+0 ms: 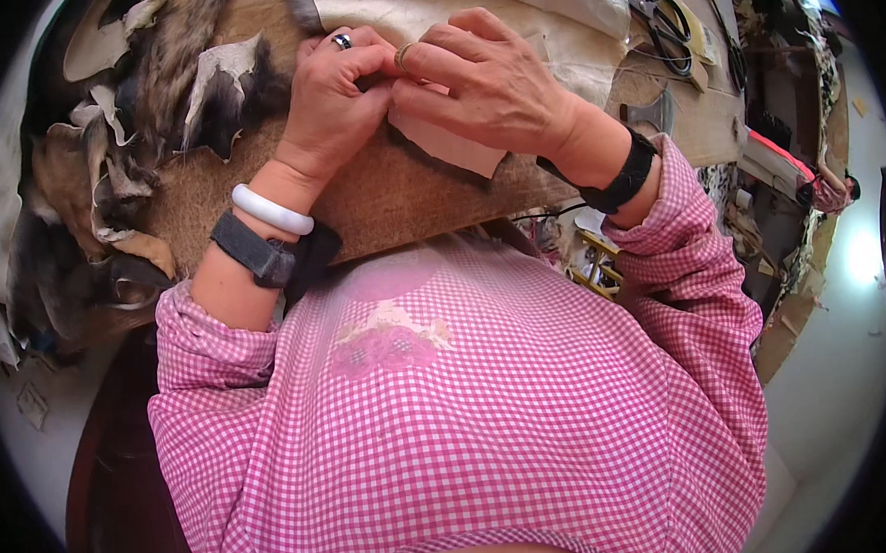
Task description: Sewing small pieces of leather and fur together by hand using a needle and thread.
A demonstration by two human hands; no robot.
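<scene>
Both of my hands meet over the board at the top middle. My left hand [339, 107] is closed, its thumb and fingers pinching the edge of a pale piece of hide [451, 148]. My right hand [483, 84] presses close against it, thumb and forefinger together; what lies between those fingertips is hidden. A brass-coloured band, like a ring thimble [404, 58], sits on a right finger. Part of the pale piece hangs out below my right hand. Behind both hands spreads a larger whitish hide [569, 5].
Fur and hide scraps [223, 88] are heaped at the left of the brown board [379, 210]. Black-handled scissors [669, 34] and a curved metal blade [652, 113] lie at the right. Another person [831, 191] is at the far right.
</scene>
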